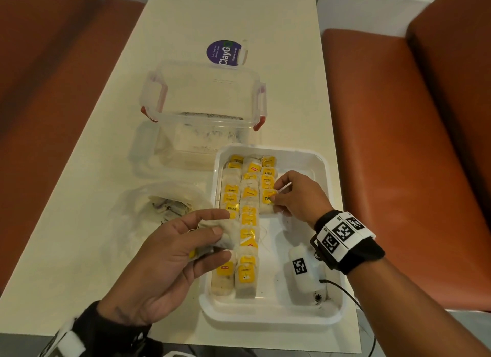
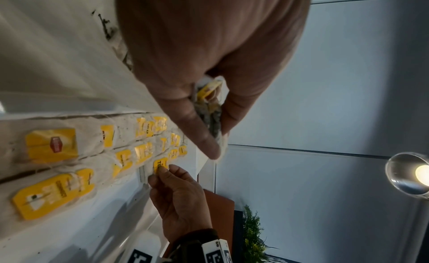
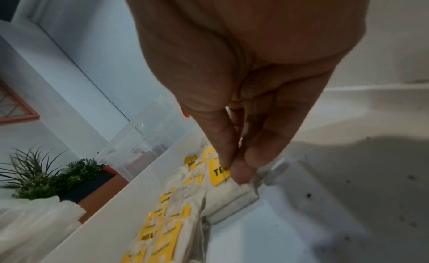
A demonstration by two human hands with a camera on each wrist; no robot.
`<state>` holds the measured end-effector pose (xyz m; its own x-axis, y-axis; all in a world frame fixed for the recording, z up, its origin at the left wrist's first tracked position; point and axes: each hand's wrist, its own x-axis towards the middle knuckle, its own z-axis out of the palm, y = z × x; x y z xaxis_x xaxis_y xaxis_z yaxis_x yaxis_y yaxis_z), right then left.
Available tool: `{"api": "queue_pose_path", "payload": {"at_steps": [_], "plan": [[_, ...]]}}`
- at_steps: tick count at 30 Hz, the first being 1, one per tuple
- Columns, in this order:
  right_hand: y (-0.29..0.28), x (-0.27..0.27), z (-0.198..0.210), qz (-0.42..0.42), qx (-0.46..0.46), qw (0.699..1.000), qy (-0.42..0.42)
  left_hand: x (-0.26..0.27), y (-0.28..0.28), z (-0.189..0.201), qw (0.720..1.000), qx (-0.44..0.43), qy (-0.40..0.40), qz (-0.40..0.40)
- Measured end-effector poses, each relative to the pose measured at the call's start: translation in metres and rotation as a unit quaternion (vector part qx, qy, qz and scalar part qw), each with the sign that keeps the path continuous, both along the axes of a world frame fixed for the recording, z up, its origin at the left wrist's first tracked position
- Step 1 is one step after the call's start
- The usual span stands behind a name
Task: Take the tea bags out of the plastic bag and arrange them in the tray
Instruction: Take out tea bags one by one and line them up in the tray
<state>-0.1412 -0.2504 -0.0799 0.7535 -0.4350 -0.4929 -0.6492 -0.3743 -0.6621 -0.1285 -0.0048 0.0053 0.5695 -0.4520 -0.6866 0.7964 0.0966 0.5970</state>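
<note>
White plastic forms the tray [image 1: 329, 307] nearest the viewer, sitting on the pale surface [image 1: 79, 250] with dark tea specks in its near right corner. Over its near left edge, the left hand [image 1: 170, 261] curls its fingers and thumb around a small bunch of tea bags [image 1: 228, 234], one yellow tag poking out between the fingers in the left wrist view. Inside the tray, rows of tea bags [image 1: 248, 250] with yellow tags lie side by side: two long rows on the left and a shorter third row farther back. At the near end of that third row, the right hand [image 1: 297, 197] pinches a tea bag [image 1: 267, 201] by its yellow tag between thumb and fingertips, the bag lying on the tray floor. Left of the tray, the crumpled clear plastic bag [image 1: 159, 207] rests on the surface with some bags inside. Beyond stands a clear container [image 1: 204, 112] with red-clipped latches, and behind it a purple round label [image 1: 223, 54].
</note>
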Motion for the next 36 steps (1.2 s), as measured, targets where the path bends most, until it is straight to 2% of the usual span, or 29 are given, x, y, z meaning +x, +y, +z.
{"api": "queue_pose_path", "payload": {"at_steps": [8, 16, 18, 23, 26, 28, 31, 36], "plan": [[0.0, -0.001, 0.003, -0.013, 0.037, 0.999, -0.011, -0.002, -0.003, 0.002, 1.0, -0.004, -0.001, 0.0], [0.006, -0.008, 0.021, -0.014, 0.019, 0.998, -0.05, -0.002, -0.01, 0.001, 1.0, -0.017, -0.014, 0.018], [0.013, -0.015, 0.033, 0.01, 0.016, 0.996, -0.092, -0.002, -0.013, 0.001, 0.999, -0.026, 0.001, 0.026], [0.035, -0.044, 0.069, 0.151, 0.085, 0.967, -0.184, 0.005, -0.022, 0.002, 0.993, -0.067, 0.091, 0.035], [0.039, -0.051, 0.09, 0.197, 0.124, 0.949, -0.215, 0.008, -0.027, 0.001, 0.99, -0.079, 0.116, 0.001], [0.039, -0.05, 0.097, 0.217, 0.113, 0.943, -0.225, 0.01, -0.031, 0.001, 0.991, -0.076, 0.109, -0.021], [0.037, -0.046, 0.098, 0.199, 0.1, 0.948, -0.229, 0.012, -0.034, 0.0, 0.992, -0.066, 0.101, -0.041], [0.031, -0.041, 0.097, 0.119, 0.169, 0.947, -0.247, 0.013, -0.03, -0.002, 0.993, -0.039, 0.082, -0.075]]}}
